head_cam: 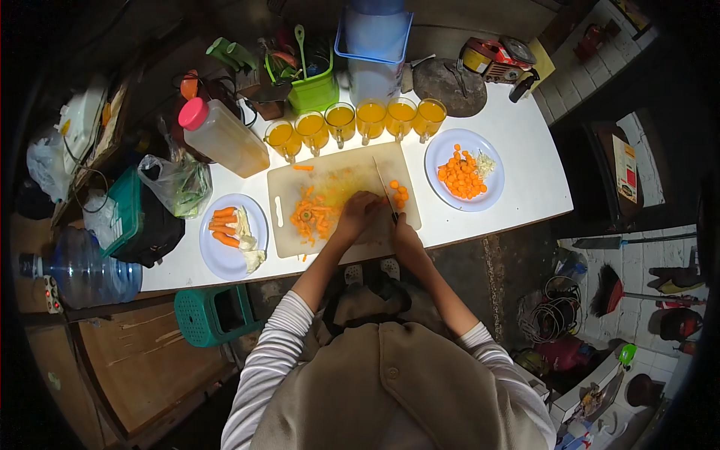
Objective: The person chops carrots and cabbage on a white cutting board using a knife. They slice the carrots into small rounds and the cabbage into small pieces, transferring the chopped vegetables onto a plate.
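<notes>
My right hand [406,239] is closed round the dark handle of a kitchen knife [385,183], its blade pointing away over a pale plastic cutting board [360,159]. Beside the blade, on its left, my left hand [360,212] holds a carrot, mostly hidden under the fingers. Several carrot slices [400,197] lie right of the knife. Orange peelings [312,216] are heaped on the board's left part. The right plate [439,195] bears sliced carrots [458,171] and chopped pale pieces [485,164]. On the left plate [216,264] are whole carrots [225,226] and pale vegetable pieces [252,254].
Glass mugs of orange liquid [370,115] line the board's far side. A plastic jug with a pink lid [230,138] stands at the back left, near a bag of greens [191,188]. Behind are a green basket [313,93] and a round dark stone slab [436,90].
</notes>
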### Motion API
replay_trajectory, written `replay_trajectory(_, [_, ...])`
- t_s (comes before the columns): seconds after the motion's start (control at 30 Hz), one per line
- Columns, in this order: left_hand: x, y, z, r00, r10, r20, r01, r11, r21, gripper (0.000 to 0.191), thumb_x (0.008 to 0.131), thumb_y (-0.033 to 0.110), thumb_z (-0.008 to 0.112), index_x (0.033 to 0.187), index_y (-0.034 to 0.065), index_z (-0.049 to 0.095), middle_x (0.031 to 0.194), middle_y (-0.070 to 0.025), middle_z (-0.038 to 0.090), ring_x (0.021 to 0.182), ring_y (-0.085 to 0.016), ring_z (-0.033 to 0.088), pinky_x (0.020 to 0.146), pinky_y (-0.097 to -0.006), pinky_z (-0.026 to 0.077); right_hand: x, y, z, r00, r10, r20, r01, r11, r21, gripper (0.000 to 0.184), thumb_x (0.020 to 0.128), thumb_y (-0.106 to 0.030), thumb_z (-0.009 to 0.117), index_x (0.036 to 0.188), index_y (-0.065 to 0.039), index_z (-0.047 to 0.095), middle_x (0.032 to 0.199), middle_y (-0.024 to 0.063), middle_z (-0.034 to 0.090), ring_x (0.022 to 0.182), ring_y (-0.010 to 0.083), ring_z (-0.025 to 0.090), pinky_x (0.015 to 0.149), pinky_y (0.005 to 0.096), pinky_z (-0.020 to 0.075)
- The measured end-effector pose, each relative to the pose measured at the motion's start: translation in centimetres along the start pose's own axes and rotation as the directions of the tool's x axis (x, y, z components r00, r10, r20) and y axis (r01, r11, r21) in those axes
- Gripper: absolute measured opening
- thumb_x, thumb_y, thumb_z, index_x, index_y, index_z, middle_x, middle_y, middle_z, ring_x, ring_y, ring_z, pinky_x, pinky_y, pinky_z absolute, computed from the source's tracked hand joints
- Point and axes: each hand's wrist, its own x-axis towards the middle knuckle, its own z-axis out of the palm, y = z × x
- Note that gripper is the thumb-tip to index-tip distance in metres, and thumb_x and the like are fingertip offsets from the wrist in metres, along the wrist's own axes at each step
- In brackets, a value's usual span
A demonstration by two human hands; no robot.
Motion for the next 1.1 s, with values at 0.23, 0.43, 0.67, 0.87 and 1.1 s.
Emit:
replay_trajectory(0.23, [0.2, 0.0, 0.0, 0.997, -0.062, -0.039, 0.062, 0.998, -0.004, 0.014, 0.077, 0.015, 0.067, 0.083, 0.0029, 0.063, 0.076, -0.0109, 0.059, 0.071, -0.023, 0.057, 0.067, -0.0323, 0.046, -1.9, -0.5, -1.0, 0.999, 0.047, -0.007, -0.046, 0.994, 0.094, 0.021, 0.093, -0.017, 0.043, 0.095, 0.002, 0.035, 0.065, 0.0285, 0.055, 0.066, 0.0468, 0.056, 0.051, 0.0509, 0.0428])
replay_trajectory(0.43, [-0.4, 0.1, 0.0, 0.994, 0.071, -0.079, -0.06, 0.989, 0.135, 0.012, 0.076, 0.01, 0.065, 0.086, 0.0035, 0.064, 0.08, -0.0106, 0.061, 0.079, -0.025, 0.059, 0.07, -0.033, 0.048, -2.4, -0.6, -0.8, 0.997, 0.039, -0.061, -0.027, 0.982, 0.185, 0.02, 0.094, -0.016, 0.042, 0.095, 0.002, 0.035, 0.066, 0.0286, 0.055, 0.065, 0.0472, 0.055, 0.051, 0.0513, 0.0412])
replay_trajectory(0.67, [-0.9, 0.0, 0.9, 0.997, -0.007, -0.078, 0.007, 1.0, -0.005, 0.016, 0.075, 0.006, 0.063, 0.091, 0.0035, 0.064, 0.087, -0.0133, 0.06, 0.08, -0.027, 0.06, 0.071, -0.0348, 0.05, -2.1, -2.0, -2.1, 0.994, -0.022, -0.103, 0.035, 0.991, 0.129, 0.02, 0.094, -0.016, 0.041, 0.094, 0.002, 0.036, 0.067, 0.0286, 0.055, 0.064, 0.0466, 0.054, 0.051, 0.051, 0.0406])
replay_trajectory(0.87, [-0.7, -0.5, 1.1, 0.999, -0.009, -0.053, 0.013, 0.996, 0.086, 0.018, 0.076, 0.007, 0.062, 0.094, 0.0044, 0.064, 0.089, -0.0134, 0.061, 0.081, -0.027, 0.061, 0.072, -0.0341, 0.05, -2.2, -1.5, -1.8, 0.996, -0.019, -0.091, 0.028, 0.994, 0.105, 0.018, 0.093, -0.015, 0.043, 0.094, 0.002, 0.036, 0.067, 0.0281, 0.055, 0.063, 0.0458, 0.055, 0.05, 0.0503, 0.0412])
replay_trajectory(1.1, [-0.5, 0.6, 0.4, 0.998, 0.03, -0.057, -0.027, 0.998, 0.064, 0.016, 0.077, 0.008, 0.061, 0.091, 0.0031, 0.065, 0.085, -0.0125, 0.063, 0.083, -0.028, 0.06, 0.076, -0.0348, 0.048, -2.3, -0.7, -1.2, 0.989, -0.105, -0.105, 0.113, 0.991, 0.069, 0.018, 0.093, -0.015, 0.042, 0.094, 0.002, 0.036, 0.067, 0.028, 0.055, 0.065, 0.0463, 0.055, 0.052, 0.051, 0.0416])
